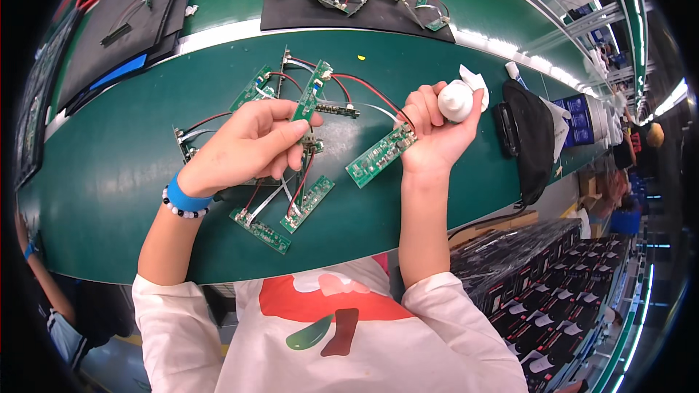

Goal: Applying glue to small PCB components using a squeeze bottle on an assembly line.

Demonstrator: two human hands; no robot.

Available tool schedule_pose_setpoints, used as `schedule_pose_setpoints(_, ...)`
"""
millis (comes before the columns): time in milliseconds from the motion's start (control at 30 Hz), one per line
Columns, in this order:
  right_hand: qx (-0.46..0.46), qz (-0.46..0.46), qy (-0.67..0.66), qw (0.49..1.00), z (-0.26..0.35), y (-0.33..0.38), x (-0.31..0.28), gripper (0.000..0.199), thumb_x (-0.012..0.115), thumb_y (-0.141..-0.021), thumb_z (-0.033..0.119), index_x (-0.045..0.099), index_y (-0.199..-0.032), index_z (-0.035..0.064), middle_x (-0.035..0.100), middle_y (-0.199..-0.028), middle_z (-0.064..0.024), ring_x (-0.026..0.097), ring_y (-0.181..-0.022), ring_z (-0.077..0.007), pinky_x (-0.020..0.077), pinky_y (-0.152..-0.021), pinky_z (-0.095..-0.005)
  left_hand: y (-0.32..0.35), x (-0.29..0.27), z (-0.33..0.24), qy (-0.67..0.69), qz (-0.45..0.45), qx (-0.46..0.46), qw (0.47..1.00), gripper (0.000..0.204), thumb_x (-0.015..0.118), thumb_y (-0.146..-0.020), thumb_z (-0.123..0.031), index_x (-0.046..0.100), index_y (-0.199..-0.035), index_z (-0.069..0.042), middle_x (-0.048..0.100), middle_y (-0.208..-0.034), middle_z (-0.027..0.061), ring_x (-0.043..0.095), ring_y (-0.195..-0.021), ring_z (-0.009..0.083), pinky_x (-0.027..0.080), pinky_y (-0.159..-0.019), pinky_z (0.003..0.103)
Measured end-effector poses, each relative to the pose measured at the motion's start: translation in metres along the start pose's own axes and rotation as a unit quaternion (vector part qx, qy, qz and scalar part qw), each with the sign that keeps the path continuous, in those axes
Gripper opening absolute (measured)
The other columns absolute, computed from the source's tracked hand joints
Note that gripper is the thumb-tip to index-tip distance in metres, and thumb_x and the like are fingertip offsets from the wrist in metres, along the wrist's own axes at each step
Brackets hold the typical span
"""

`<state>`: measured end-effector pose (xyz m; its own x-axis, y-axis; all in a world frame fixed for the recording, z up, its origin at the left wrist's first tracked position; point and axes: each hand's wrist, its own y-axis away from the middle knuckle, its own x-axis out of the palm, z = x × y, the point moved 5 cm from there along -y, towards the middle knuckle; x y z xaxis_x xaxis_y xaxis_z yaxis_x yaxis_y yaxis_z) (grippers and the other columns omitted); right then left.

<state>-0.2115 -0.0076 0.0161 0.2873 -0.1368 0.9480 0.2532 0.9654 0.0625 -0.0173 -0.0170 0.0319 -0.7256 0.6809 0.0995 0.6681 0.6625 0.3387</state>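
I am remotely pinching a board (311, 96) left of the bottle (456, 102) in the left hand (255, 138), apparently leaving its wired end exposed, while the right hand (439, 138) is gripping the bottle near a second board (377, 158).

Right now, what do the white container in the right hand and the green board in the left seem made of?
The white container looks like smooth plastic, judging by its even, opaque surface. The green board seems a rigid laminate, perhaps with a glossy coating: flat, straight-edged, dotted with small mounted parts.
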Motion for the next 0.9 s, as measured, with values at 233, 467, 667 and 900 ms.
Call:
schedule_pose_setpoints(233,-0.495,0.076,0.385,0.775,0.031,0.036,0.024,0.046,0.041,-0.080,0.048,0.045,-0.078,0.0029,0.049,-0.074,-0.0079,0.048,-0.069,-0.0177,0.0366,-0.077,-0.0410,-0.006,0.011,0.015,-0.073,-0.092,0.053,0.992,0.021,0.043,-0.083,-0.010,0.049,-0.099,0.003,0.053,-0.058,0.0016,0.047,-0.044,0.0038,0.034,-0.038,0.016)
schedule_pose_setpoints(467,-0.500,0.201,0.527,0.657,-0.004,0.046,0.038,0.045,0.052,-0.075,0.046,0.045,-0.076,0.0019,0.050,-0.064,-0.0069,0.045,-0.058,-0.0142,0.0368,-0.074,-0.0415,-0.002,0.030,0.018,-0.078,-0.078,0.055,0.992,0.022,0.042,-0.083,-0.009,0.048,-0.099,0.004,0.053,-0.058,0.0023,0.049,-0.045,0.0051,0.036,-0.039,0.016)
schedule_pose_setpoints(667,-0.506,0.209,0.523,0.653,-0.006,0.042,0.036,0.039,0.062,-0.070,0.037,0.048,-0.072,0.0006,0.049,-0.055,-0.0042,0.040,-0.048,-0.0115,0.0372,-0.069,-0.0381,-0.001,0.033,0.018,-0.053,-0.075,0.041,0.995,0.021,0.044,-0.080,-0.008,0.049,-0.095,0.006,0.055,-0.057,0.0058,0.051,-0.045,0.0081,0.041,-0.042,0.021)
schedule_pose_setpoints(900,-0.543,0.222,0.503,0.635,-0.009,0.039,0.034,0.036,0.069,-0.065,0.031,0.052,-0.067,-0.0005,0.048,-0.049,-0.0018,0.037,-0.038,-0.0112,0.0387,-0.059,-0.0340,0.001,0.034,0.016,-0.047,-0.072,0.041,0.995,0.021,0.044,-0.080,-0.008,0.049,-0.095,0.006,0.055,-0.058,0.0055,0.051,-0.045,0.0079,0.041,-0.043,0.021)
